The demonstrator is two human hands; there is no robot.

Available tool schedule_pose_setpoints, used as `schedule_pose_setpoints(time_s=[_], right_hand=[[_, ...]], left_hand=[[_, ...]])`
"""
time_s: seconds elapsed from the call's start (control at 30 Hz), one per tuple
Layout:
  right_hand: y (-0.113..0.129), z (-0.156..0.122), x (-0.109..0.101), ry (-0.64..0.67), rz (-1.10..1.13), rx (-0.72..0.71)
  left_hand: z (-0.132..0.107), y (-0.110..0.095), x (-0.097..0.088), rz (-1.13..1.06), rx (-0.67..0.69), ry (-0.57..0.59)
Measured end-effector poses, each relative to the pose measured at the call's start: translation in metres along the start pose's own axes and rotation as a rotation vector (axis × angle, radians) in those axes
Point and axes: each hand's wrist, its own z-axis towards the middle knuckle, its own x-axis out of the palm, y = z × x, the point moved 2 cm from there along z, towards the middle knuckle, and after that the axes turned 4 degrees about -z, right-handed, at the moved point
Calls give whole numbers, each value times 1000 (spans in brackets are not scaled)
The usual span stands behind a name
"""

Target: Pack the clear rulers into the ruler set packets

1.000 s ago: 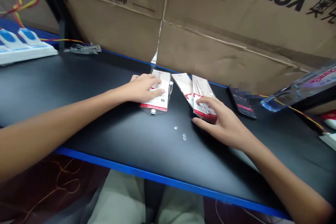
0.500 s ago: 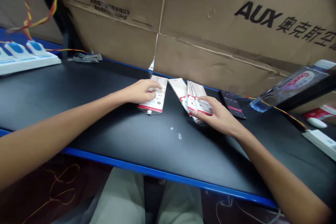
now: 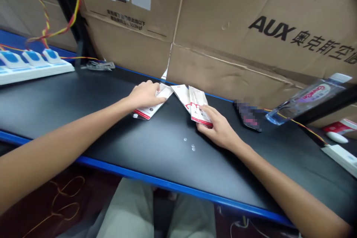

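Black bench [image 3: 83,108], blue edge; cardboard boxes [image 3: 223,44] behind; packets [image 3: 196,101] centre

Open black tabletop [image 3: 83,108] lies in front of both hands. Cardboard boxes [image 3: 223,44] wall off the rear; a dark phone [image 3: 249,116] and clear bottle [image 3: 306,98] crowd the right.

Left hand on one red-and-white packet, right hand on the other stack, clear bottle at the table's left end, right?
No. The head view shows the clear bottle at the table's right end, past the right hand. The rest holds: left hand on one red-and-white packet, right hand on the other stack.
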Motion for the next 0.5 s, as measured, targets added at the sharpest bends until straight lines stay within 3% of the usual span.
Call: schedule_pose_setpoints(time_s=[0.17, 0.37, 0.5], right_hand=[[14, 6, 3, -46, -51, 23], [12, 1, -1, -91, 0, 32], [10, -4, -7, -60, 81, 52]], left_hand=[[4, 12, -4, -86, -11, 39], [9, 29, -14, -375, -203, 117], [4, 18, -24, -633, -252, 64]])
